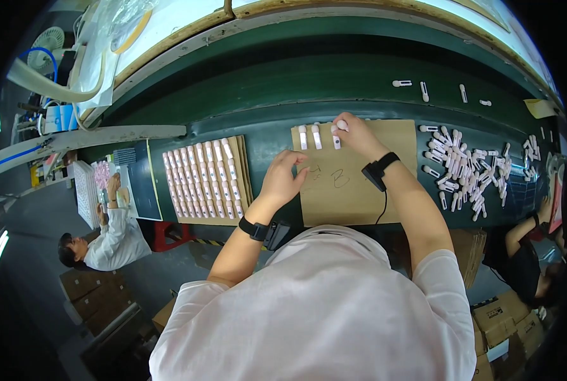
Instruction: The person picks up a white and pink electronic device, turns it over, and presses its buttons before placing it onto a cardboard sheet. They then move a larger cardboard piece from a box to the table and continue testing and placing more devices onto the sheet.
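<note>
A brown cardboard sheet [379, 203] lies on the green bench in front of me. Near its far edge stand small pale pink, round-headed pieces [316, 136] with long white bodies, set side by side. My right hand [356, 136] is at that row, its fingertips pinching the pale head of one such piece [342, 125]; the fingers partly hide it. Just left of the sheet's left edge, my left hand [285, 180] hovers with thumb and fingers apart and nothing between them. A loose heap of the same pieces [464, 168] lies right of the sheet.
Left of me, a cardboard stack [244, 165] bears neat rows of these pieces [201, 178]. A few loose ones [424, 92] lie farther back. A pale curved rail [131, 134] crosses the bench at left. One person [115, 235] works at left, another [525, 254] at right.
</note>
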A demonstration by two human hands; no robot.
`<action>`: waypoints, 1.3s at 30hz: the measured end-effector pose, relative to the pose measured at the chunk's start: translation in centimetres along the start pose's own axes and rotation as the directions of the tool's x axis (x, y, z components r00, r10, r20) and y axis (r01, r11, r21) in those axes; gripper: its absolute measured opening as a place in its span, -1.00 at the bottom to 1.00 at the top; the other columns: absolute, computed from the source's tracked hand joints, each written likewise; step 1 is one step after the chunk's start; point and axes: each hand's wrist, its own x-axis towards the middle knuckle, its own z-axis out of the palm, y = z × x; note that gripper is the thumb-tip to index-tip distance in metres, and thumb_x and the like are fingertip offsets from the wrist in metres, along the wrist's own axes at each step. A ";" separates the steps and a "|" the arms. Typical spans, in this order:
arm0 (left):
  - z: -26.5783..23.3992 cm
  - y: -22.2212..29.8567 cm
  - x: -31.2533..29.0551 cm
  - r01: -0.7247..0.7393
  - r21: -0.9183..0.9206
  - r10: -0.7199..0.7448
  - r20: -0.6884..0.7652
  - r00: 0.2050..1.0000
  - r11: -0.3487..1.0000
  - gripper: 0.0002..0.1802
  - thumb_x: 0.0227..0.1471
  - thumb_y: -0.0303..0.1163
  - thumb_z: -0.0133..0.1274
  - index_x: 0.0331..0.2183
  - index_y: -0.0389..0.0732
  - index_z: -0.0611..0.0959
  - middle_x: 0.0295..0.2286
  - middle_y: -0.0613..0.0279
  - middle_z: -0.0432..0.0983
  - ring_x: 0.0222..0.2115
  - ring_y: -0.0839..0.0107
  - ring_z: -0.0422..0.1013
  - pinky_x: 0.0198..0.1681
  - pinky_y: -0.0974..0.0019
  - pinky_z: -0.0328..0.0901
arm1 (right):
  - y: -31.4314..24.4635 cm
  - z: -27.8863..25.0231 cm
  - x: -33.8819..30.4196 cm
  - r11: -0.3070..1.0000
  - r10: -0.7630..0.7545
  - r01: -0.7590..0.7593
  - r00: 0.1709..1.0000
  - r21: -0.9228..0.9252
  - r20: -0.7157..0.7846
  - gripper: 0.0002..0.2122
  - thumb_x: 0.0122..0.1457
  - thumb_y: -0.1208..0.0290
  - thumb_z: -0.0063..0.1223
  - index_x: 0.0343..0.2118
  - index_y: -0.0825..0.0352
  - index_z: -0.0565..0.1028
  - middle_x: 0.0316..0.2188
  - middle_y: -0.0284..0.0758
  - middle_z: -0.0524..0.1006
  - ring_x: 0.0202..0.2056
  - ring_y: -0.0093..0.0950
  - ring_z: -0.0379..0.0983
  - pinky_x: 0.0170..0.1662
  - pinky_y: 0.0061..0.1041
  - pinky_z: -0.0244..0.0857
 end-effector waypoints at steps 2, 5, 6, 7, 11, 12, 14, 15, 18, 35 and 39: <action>0.3 -1.0 -0.1 0.020 -0.035 -0.020 -0.010 1.000 0.999 -0.72 -0.08 -0.56 0.17 -0.24 -0.29 0.57 -0.32 0.05 0.48 -0.27 0.20 0.44 -0.16 0.26 0.33 | 0.3 0.5 1.0 0.983 0.070 -0.062 0.997 -0.173 0.036 -0.79 0.05 0.44 0.17 -0.23 0.31 0.49 -0.30 -0.20 0.56 -0.27 -0.25 0.50 -0.17 -0.41 0.36; 0.9 -2.5 0.1 0.064 -0.058 -0.065 -0.014 0.998 0.996 -0.72 -0.06 -0.52 0.16 -0.22 -0.30 0.56 -0.29 0.04 0.49 -0.24 0.21 0.45 -0.15 0.25 0.33 | 1.1 1.0 1.6 0.986 0.088 -0.079 0.995 -0.149 0.055 -0.80 0.07 0.36 0.14 -0.26 0.29 0.48 -0.27 -0.17 0.55 -0.23 -0.18 0.50 -0.18 -0.31 0.36; 1.1 -2.9 0.3 0.097 -0.061 -0.098 -0.017 0.995 0.993 -0.72 -0.04 -0.50 0.15 -0.21 -0.30 0.55 -0.27 0.04 0.49 -0.23 0.21 0.45 -0.15 0.25 0.33 | 1.3 1.1 1.8 0.987 0.096 -0.086 0.993 -0.137 0.063 -0.80 0.08 0.32 0.12 -0.27 0.29 0.48 -0.25 -0.16 0.55 -0.22 -0.15 0.49 -0.18 -0.26 0.36; 1.4 -3.4 0.4 0.128 -0.065 -0.129 -0.018 0.991 0.990 -0.71 -0.03 -0.49 0.15 -0.20 -0.30 0.55 -0.25 0.04 0.50 -0.22 0.21 0.45 -0.14 0.25 0.34 | 1.5 1.3 1.9 0.986 0.098 -0.088 0.993 -0.138 0.065 -0.80 0.08 0.32 0.12 -0.27 0.29 0.48 -0.25 -0.16 0.55 -0.22 -0.15 0.49 -0.18 -0.26 0.36; 2.5 -4.6 0.9 0.167 -0.062 -0.168 -0.014 0.986 0.984 -0.68 -0.01 -0.45 0.15 -0.17 -0.29 0.53 -0.20 0.03 0.49 -0.19 0.20 0.45 -0.13 0.25 0.34 | 1.6 1.6 1.9 0.972 0.027 -0.022 0.999 -0.235 0.019 -0.79 0.07 0.33 0.14 -0.26 0.28 0.47 -0.23 -0.17 0.54 -0.22 -0.16 0.49 -0.20 -0.25 0.36; 2.7 -4.6 0.9 0.167 -0.064 -0.168 -0.012 0.986 0.984 -0.68 -0.01 -0.45 0.15 -0.17 -0.29 0.53 -0.20 0.03 0.49 -0.19 0.20 0.45 -0.13 0.25 0.34 | 1.2 1.5 1.7 0.972 0.036 -0.035 0.999 -0.230 0.004 -0.78 0.07 0.35 0.13 -0.24 0.28 0.46 -0.22 -0.17 0.53 -0.22 -0.15 0.49 -0.19 -0.25 0.36; 2.3 -3.8 1.2 0.180 -0.083 -0.182 -0.022 0.983 0.980 -0.67 0.00 -0.47 0.13 -0.15 -0.29 0.53 -0.19 0.03 0.48 -0.18 0.19 0.45 -0.12 0.24 0.34 | 0.0 1.2 1.1 0.974 0.051 -0.055 0.998 -0.220 -0.022 -0.76 0.07 0.40 0.12 -0.20 0.27 0.43 -0.20 -0.16 0.52 -0.21 -0.14 0.49 -0.19 -0.24 0.36; 2.1 -3.3 1.3 0.186 -0.092 -0.189 -0.026 0.982 0.978 -0.67 0.00 -0.47 0.13 -0.14 -0.29 0.53 -0.18 0.03 0.47 -0.18 0.18 0.45 -0.11 0.24 0.34 | -0.3 1.1 0.7 0.974 0.052 -0.055 0.998 -0.220 -0.022 -0.76 0.07 0.40 0.12 -0.20 0.27 0.43 -0.20 -0.16 0.52 -0.21 -0.14 0.49 -0.19 -0.24 0.36; 1.2 -0.6 2.2 0.047 -0.152 -0.057 -0.059 0.997 0.987 -0.66 -0.03 -0.49 0.14 -0.14 -0.28 0.53 -0.23 0.02 0.48 -0.20 0.14 0.43 -0.12 0.19 0.33 | -1.2 0.7 -1.3 0.988 -0.096 0.097 0.995 -0.118 0.019 -0.72 0.07 0.48 0.08 -0.13 0.29 0.37 -0.20 -0.13 0.52 -0.20 -0.13 0.48 -0.18 -0.25 0.36; -5.9 10.4 0.8 -0.336 -0.318 0.346 -0.026 0.938 0.887 -0.75 -0.10 -0.54 0.25 -0.29 -0.30 0.62 -0.35 0.12 0.52 -0.25 0.24 0.44 -0.13 0.28 0.33 | -14.6 -4.6 -14.1 0.919 -0.194 0.213 0.977 0.331 -0.090 -0.79 0.07 0.59 0.15 -0.20 0.36 0.50 -0.34 -0.31 0.53 -0.38 -0.51 0.43 -0.33 -0.57 0.29; -6.0 10.7 0.3 -0.406 -0.277 0.401 -0.079 0.913 0.871 -0.71 -0.15 -0.54 0.27 -0.29 -0.27 0.62 -0.37 0.13 0.53 -0.34 0.22 0.45 -0.22 0.26 0.33 | -15.3 -4.6 -14.9 0.901 -0.308 0.338 0.940 0.271 -0.147 -0.79 0.06 0.62 0.14 -0.20 0.35 0.52 -0.35 -0.29 0.53 -0.39 -0.48 0.43 -0.36 -0.53 0.28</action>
